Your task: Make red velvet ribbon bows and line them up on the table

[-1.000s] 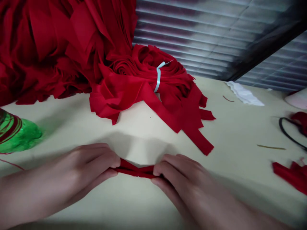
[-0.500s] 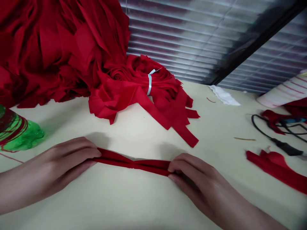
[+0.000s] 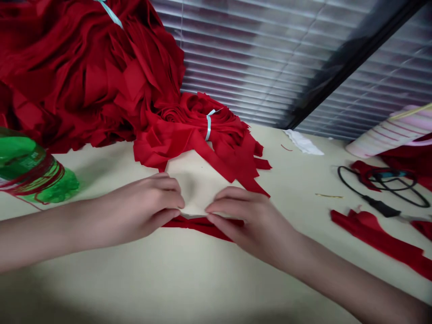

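Fingers: your left fingers [image 3: 168, 191] and right fingers [image 3: 229, 198] lie together within each hand, slightly curled, the two sets of fingertips just apart; you cannot tell whether they clamp the strip.
Left hand: your left hand [image 3: 141, 209] is palm down, entering from the left edge, its thumb just above the strip.
Right hand: your right hand [image 3: 251, 225] is palm down, entering from the lower right, its thumb touching or just above the strip.
Strip: a narrow red cloth strip [image 3: 199, 222] lies on the table directly below your fingertips, running under your right hand.
Table: a cream table [image 3: 101, 279] bears everything listed here.
Left of you: a green plastic bottle [image 3: 33, 168] lies on its side, banded with red, near your left hand.
Ahead: a bundle of red strips [image 3: 229, 135] tied with pale blue tape [image 3: 208, 128] sits against a large heap of red cloth [image 3: 84, 81].
Right side: a black cord [image 3: 381, 191] and loose red cloth pieces [image 3: 374, 238] lie well apart from your hands.
Back: window blinds [image 3: 256, 58].
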The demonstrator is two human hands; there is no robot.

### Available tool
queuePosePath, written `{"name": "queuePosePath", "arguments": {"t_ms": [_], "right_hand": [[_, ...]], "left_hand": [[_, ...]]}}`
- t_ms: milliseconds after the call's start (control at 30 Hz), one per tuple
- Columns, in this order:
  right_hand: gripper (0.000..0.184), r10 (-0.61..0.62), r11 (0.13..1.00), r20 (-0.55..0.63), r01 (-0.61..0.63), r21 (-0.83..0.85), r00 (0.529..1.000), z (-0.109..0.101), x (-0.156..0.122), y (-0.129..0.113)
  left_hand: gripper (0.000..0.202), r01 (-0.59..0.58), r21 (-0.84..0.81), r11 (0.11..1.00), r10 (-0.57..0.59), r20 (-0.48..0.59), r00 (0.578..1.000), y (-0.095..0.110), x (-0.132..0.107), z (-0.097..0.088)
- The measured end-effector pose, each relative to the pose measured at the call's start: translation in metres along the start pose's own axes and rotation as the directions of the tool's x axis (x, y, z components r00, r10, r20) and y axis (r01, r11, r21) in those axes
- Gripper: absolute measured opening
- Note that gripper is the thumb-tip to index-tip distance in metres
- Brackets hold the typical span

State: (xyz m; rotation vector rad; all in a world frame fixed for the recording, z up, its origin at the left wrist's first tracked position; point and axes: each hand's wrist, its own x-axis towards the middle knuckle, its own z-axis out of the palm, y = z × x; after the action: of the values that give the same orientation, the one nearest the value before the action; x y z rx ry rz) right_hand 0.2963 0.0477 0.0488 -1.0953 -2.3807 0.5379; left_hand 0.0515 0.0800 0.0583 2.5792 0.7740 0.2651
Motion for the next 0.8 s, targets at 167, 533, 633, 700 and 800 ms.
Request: {"name": "queuePosePath", "arguments": {"t_ms": [167,533,633,700,800], "right_hand": [[0.018,-0.010,0.999,0.199,0.017,-0.036,0.980,0.022,0.017,-0.006],[0.015,0.007,1.000,0.225,-0.001,-0.025,0.974,0.021,0.007,-0.002],[0.013,-0.029,0.984,0.244,0.071,-0.165,0.969,0.026,0.009,-0.006],[0.011,-0.077,0.944,0.280,0.161,-0.289,0.957,0.028,0.008,-0.008],[0.012,-0.104,0.894,0.309,0.225,-0.388,0.945,0.024,0.003,-0.008]], "left_hand": [[0.017,0.036,-0.173,0.984,-0.028,0.048,0.998,-0.009,0.007,0.019],[0.024,0.037,0.041,0.998,-0.039,0.049,0.998,0.007,-0.007,0.024],[0.015,0.003,-0.081,0.997,0.001,0.047,0.999,0.005,-0.004,0.023],[0.013,-0.023,-0.066,0.998,0.027,0.067,0.997,0.002,-0.005,0.024],[0.018,-0.056,0.084,0.995,0.048,0.101,0.994,0.000,-0.009,0.027]]}}
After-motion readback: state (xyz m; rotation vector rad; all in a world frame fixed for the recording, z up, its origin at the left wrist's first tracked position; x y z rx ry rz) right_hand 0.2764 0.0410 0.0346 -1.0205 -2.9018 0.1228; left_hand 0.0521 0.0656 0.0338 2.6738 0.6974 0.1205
